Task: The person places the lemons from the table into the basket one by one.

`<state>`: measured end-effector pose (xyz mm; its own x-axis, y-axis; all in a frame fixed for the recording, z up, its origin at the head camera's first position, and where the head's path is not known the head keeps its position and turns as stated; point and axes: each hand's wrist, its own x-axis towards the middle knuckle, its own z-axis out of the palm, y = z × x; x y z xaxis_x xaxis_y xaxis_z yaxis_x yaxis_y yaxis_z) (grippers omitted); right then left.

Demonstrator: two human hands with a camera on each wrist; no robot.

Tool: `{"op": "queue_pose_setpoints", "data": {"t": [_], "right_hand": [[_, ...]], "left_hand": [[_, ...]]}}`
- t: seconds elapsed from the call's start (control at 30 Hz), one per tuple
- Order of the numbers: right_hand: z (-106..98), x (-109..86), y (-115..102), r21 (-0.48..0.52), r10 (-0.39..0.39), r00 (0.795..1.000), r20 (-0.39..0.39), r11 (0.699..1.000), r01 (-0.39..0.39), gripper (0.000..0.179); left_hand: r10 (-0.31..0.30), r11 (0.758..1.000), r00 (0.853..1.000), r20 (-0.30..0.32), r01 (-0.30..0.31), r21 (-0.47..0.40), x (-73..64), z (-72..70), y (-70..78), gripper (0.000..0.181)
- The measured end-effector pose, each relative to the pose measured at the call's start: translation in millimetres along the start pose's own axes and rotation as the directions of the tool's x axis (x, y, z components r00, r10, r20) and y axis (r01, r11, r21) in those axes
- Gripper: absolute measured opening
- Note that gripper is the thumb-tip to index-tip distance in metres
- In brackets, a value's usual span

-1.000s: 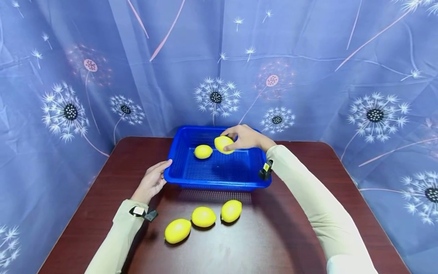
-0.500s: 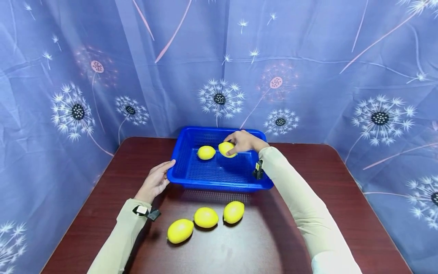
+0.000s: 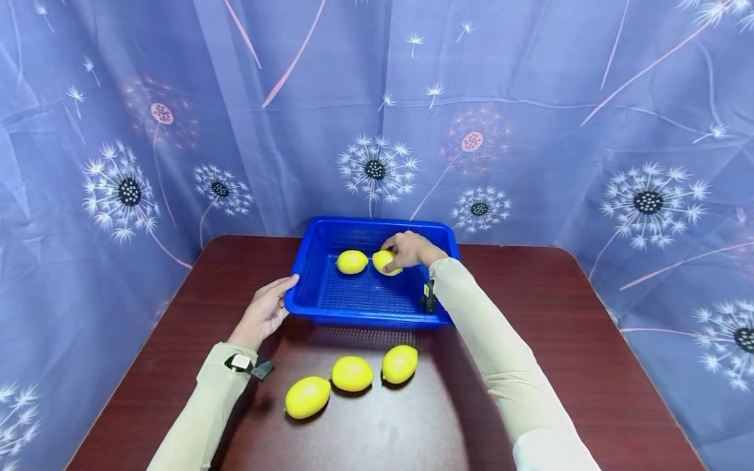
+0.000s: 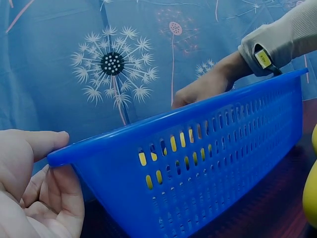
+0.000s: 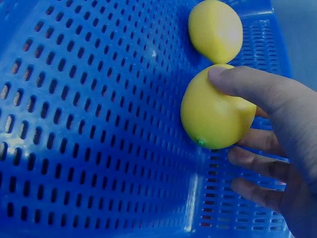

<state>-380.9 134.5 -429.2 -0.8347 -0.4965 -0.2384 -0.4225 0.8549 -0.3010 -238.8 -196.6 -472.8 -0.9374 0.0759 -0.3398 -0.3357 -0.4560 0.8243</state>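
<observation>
Inside the basket [image 3: 353,296], a lemon [image 5: 208,110] is grasped by the right hand [image 3: 412,249]. The rim [image 3: 365,316] is pinched by the left hand [image 3: 264,315]

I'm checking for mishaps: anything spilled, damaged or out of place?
Nothing stands out. Three lemons lie on the table; in the blue basket, the right hand grips one lemon beside another lemon. No spill or damage shows.
</observation>
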Motion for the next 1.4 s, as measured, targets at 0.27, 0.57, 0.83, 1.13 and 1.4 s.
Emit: {"op": "queue_pose_setpoints", "data": {"t": [0.27,0.57,0.83,1.13,1.4], "right_hand": [[4.1,1.2,1.6,-0.029,0.021,1.0,-0.008,0.999,-0.022,0.064],[-22.6,-16.7,-5.3,0.036,-0.046,0.997,-0.068,0.998,0.049,0.064],[-37.8,-50.8,-18.3,0.059,-0.155,0.971,-0.184,0.984,0.168,0.06],[-33.5,-100.9,-29.8,0.047,-0.213,0.917,-0.336,0.969,0.242,0.051],[-18.9,-144.9,-39.5,0.068,-0.252,0.874,-0.416,0.95,0.306,0.05]], "left_hand": [[0.006,1.0,1.0,0.001,-0.006,0.005,-0.6,0.2,0.6,0.01],[-0.008,1.0,1.0,0.002,0.008,0.01,-0.5,-0.6,1.8,0.009],[0.0,1.0,1.0,-0.004,0.0,0.021,-1.0,0.1,2.0,0.009],[0.006,1.0,1.0,-0.025,-0.005,0.023,1.7,0.8,-2.4,0.009],[0.017,1.0,1.0,-0.016,-0.017,0.021,1.3,1.3,-1.1,0.009]]}}
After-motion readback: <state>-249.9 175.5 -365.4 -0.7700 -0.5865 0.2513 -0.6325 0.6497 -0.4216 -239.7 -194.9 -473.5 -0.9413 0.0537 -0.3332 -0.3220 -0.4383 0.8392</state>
